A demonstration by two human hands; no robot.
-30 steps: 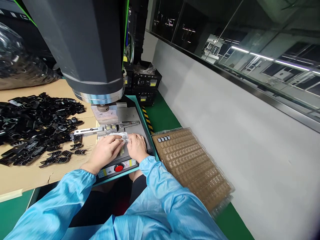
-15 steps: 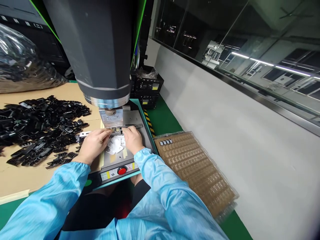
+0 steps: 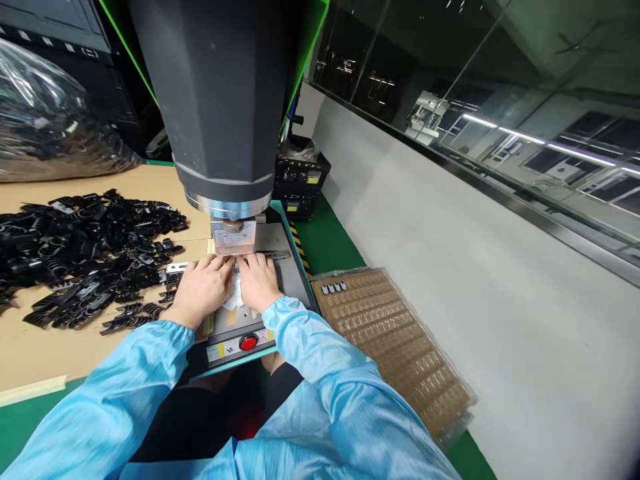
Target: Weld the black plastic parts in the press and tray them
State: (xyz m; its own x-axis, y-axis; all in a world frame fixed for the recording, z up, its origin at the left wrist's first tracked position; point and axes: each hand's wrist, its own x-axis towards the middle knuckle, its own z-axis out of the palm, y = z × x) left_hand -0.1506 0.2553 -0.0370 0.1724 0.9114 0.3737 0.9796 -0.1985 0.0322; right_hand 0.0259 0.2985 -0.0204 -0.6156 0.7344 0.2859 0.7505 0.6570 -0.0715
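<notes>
Beneath the metal press head point(image 3: 234, 237) of a dark machine, my left hand point(image 3: 204, 287) and my right hand point(image 3: 258, 280) are side by side, palms down. Their fingertips meet at the small fixture on the grey base plate point(image 3: 295, 288). The fingers are bent and close together, and they cover whatever small part they press or grip there. White thin pieces point(image 3: 233, 293) lie on the plate between my hands, partly hidden. A flat metal strip point(image 3: 176, 268) sticks out left of my left hand.
A large pile of black curved plastic parts point(image 3: 100, 247) covers the left table. Behind it lies a full clear bag point(image 3: 55, 120). At right, a clear blister tray point(image 3: 385, 333) holds several small pieces point(image 3: 334, 288). A red button point(image 3: 248, 343) sits on the machine's front edge.
My hands have drawn closer together over the fixture and now hide it and more of the white pieces. The whole view has shifted slightly, so the machine appears further right.
</notes>
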